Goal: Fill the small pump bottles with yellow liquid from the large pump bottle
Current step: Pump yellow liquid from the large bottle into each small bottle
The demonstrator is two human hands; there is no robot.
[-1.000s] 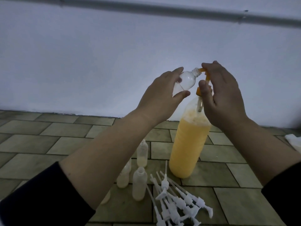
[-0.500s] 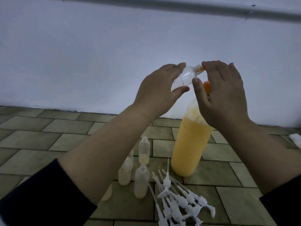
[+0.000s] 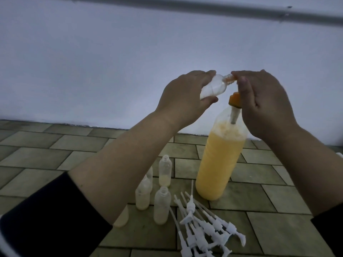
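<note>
Landmark: the large pump bottle (image 3: 220, 164), standing upright on the tiled floor (image 3: 55, 154), mostly full of yellow liquid.
Pump heads: a loose heap of white pump heads with dip tubes (image 3: 204, 229) lies on the floor just in front of the large pump bottle, nearest the camera.
Standing small bottles: a cluster of uncapped small bottles (image 3: 162, 204) stands to the left of the large pump bottle, near its base — each shows a little pale yellow liquid at the bottom; some are partly hidden behind the left forearm.
Sleeves: dark sleeves (image 3: 46, 219) cover both arms up to the forearm.
Left hand: the left hand (image 3: 182, 98) is raised to the left of the large pump bottle's top, fingers and thumb curled round a clear small bottle (image 3: 87, 88).
Held bottle: it lies tilted, nearly on its side, with its open neck pointing right toward the orange spout (image 3: 234, 98) of the large pump bottle; it looks almost empty.
Right hand: the right hand (image 3: 263, 101) sits over the pump of the large pump bottle, fingers curled down round the orange head — its fingertips meet the held bottle's neck.
Wall: a pale wall (image 3: 111, 62) rises behind the large pump bottle, with a grey pipe (image 3: 204, 10) running across it high up.
</note>
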